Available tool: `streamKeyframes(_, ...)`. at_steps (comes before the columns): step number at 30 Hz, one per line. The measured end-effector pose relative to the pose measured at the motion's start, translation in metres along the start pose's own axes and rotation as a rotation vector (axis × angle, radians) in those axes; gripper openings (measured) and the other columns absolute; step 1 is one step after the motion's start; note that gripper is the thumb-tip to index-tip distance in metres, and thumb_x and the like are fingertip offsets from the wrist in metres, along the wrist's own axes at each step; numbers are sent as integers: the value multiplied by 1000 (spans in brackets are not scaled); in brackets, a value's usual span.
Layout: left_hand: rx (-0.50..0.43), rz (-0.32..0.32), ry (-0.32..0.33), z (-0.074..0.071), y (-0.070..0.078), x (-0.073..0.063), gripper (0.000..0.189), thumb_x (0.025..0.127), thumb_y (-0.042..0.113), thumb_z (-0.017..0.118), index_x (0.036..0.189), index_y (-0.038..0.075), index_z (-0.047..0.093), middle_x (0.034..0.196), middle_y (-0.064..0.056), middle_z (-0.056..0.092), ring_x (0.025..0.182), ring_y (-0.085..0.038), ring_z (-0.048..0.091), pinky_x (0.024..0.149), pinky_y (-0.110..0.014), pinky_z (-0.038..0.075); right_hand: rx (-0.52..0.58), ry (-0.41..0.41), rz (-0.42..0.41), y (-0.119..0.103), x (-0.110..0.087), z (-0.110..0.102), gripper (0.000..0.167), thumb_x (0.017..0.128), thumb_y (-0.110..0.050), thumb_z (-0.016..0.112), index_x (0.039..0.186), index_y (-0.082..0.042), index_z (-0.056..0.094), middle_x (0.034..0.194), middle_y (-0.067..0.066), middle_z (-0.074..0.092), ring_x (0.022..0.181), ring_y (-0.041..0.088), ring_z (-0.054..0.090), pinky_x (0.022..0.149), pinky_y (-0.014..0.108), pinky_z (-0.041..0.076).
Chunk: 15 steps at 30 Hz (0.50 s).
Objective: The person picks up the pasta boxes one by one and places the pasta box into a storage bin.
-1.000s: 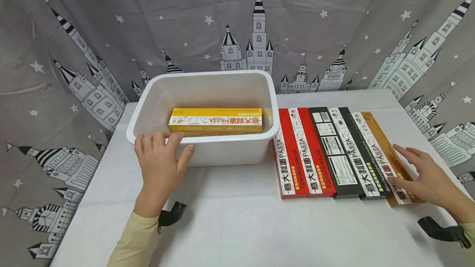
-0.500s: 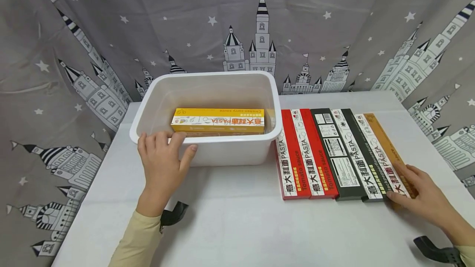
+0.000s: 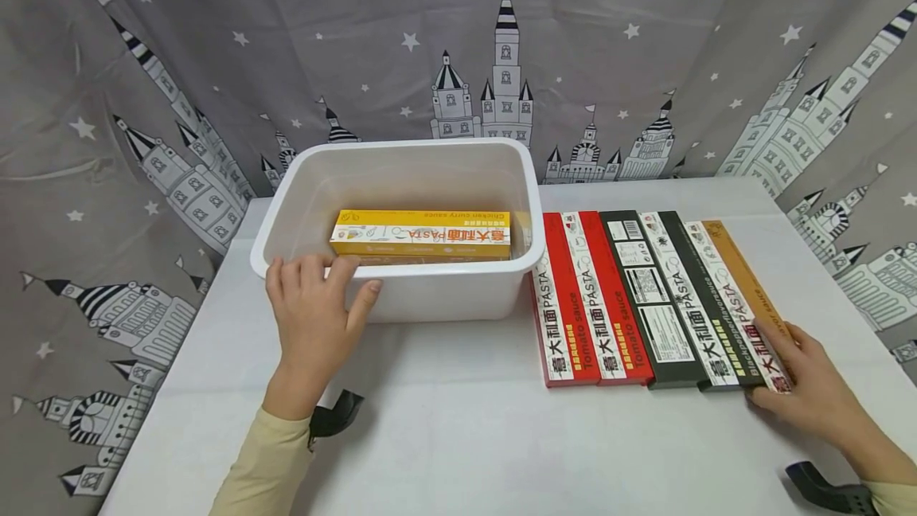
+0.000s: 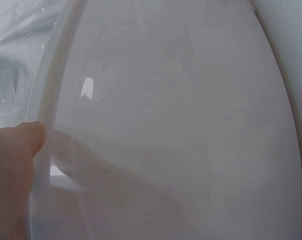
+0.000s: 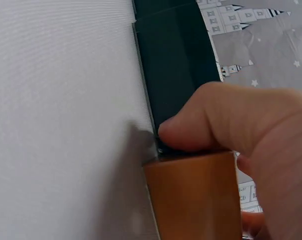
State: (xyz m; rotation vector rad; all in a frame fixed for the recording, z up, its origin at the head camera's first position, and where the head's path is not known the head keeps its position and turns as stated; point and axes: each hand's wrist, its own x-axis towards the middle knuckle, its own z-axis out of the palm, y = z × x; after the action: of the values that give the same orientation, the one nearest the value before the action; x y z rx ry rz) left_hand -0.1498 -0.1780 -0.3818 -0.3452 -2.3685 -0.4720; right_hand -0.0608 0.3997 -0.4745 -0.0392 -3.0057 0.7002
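The white plastic bin [image 3: 430,293] stands left of centre, and inside it lies a yellow pasta box [image 3: 423,233] labelled Chicken curry sauce. My left hand [image 3: 308,317] holds the bin's near rim at its left corner, fingers over the edge and thumb on the outer side. At the right end of a row of boxes, my right hand [image 3: 809,377] grips the near end of an orange-brown pasta box [image 3: 738,289]. In the right wrist view the thumb lies between that box's orange end [image 5: 193,195] and the dark box [image 5: 175,65]; the other fingers are mostly hidden.
Left of the held box, side by side, lie two red Tomato sauce pasta boxes [image 3: 602,301] and two black ones, one black box [image 3: 655,301] label-side up. All sit on a white table [image 3: 466,436]. Behind hangs a grey curtain [image 3: 322,22] with castles.
My right hand has come down and leftward onto the near end of the orange-brown box and now grips it. My left hand has stayed on the bin's rim.
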Motion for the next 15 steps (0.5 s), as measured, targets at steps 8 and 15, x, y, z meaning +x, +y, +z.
streamKeyframes(8, -3, -1, 9, 0, 0, 0, 37, 90, 34, 66, 106, 1, 63, 97, -25, 52, 100, -48, 45, 112, -73, 19, -67, 27, -2, -4, 0, 2, 108, 66, -11, 78, 159, -4, 26, 143, 45, 28, 120, 63, 37, 85, 77, 38)
streamKeyframes(15, -5, -1, 9, 0, 0, 0, 39, 92, 38, 63, 105, 1, 63, 97, -24, 52, 101, -48, 45, 112, -73, 19, -97, -4, 0, -4, 1, -4, 106, 67, -10, 80, 158, -1, 26, 141, 48, 28, 118, 64, 37, 87, 79, 37)
